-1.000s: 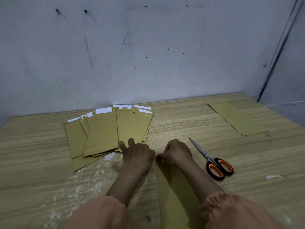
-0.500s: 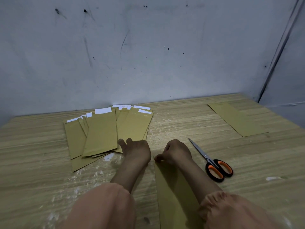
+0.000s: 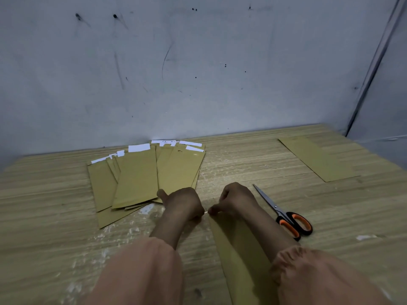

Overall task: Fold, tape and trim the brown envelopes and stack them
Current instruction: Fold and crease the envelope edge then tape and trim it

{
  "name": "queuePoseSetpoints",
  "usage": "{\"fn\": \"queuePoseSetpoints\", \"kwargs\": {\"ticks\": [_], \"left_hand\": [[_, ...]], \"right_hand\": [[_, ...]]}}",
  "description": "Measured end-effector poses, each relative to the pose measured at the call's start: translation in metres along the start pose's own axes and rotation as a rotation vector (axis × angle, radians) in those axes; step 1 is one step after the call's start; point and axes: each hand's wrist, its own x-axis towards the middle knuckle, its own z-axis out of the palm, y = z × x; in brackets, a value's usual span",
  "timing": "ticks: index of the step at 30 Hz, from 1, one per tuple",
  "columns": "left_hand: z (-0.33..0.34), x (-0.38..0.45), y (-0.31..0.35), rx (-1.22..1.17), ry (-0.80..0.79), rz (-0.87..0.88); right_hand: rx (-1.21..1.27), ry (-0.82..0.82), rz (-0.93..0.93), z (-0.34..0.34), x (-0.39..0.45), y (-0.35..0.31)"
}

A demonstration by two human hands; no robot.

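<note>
Head view, lower centre: long brown paper envelope [image 3: 240, 249] lying flat on the pale wooden table [image 3: 55, 216], long axis running from the bottom edge up toward the hands. Right hand [image 3: 235, 199] pinches its upper end with curled fingers; left hand [image 3: 182, 203], fingers curled, pinches a thin white strip [image 3: 206, 212] just beside it. Fanned brown envelopes [image 3: 141, 177] lie centre left; orange-handled scissors [image 3: 284, 212] lie to the right.

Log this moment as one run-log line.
left hand and right hand: pinching a thin white strip at top of envelope | scissors: idle on table | pile: fanned, far left
</note>
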Motion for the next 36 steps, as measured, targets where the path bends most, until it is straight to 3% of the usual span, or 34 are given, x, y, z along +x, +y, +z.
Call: {"fn": "queuePoseSetpoints", "kwargs": {"ticks": [8, 14, 20, 24, 30, 36], "left_hand": [[0.005, -0.003, -0.001, -0.068, 0.053, -0.005], [0.009, 0.002, -0.007, -0.148, 0.019, 0.009], [0.018, 0.016, -0.013, -0.243, -0.009, 0.051], [0.017, 0.013, -0.012, -0.286, -0.011, 0.068], [0.019, 0.018, -0.015, -0.513, -0.047, 0.028], [0.018, 0.018, -0.017, -0.508, -0.048, -0.016]], "right_hand": [[0.018, 0.060, -0.069, 0.005, -0.006, 0.002], [0.218, 0.171, -0.155, -0.005, -0.027, 0.029], [-0.127, 0.491, -0.011, -0.029, -0.057, 0.079], [-0.326, 0.368, 0.135, -0.029, -0.070, 0.103], [-0.484, 0.324, 0.109, -0.035, -0.070, 0.100], [-0.344, 0.270, 0.009, -0.034, -0.074, 0.088]]}}
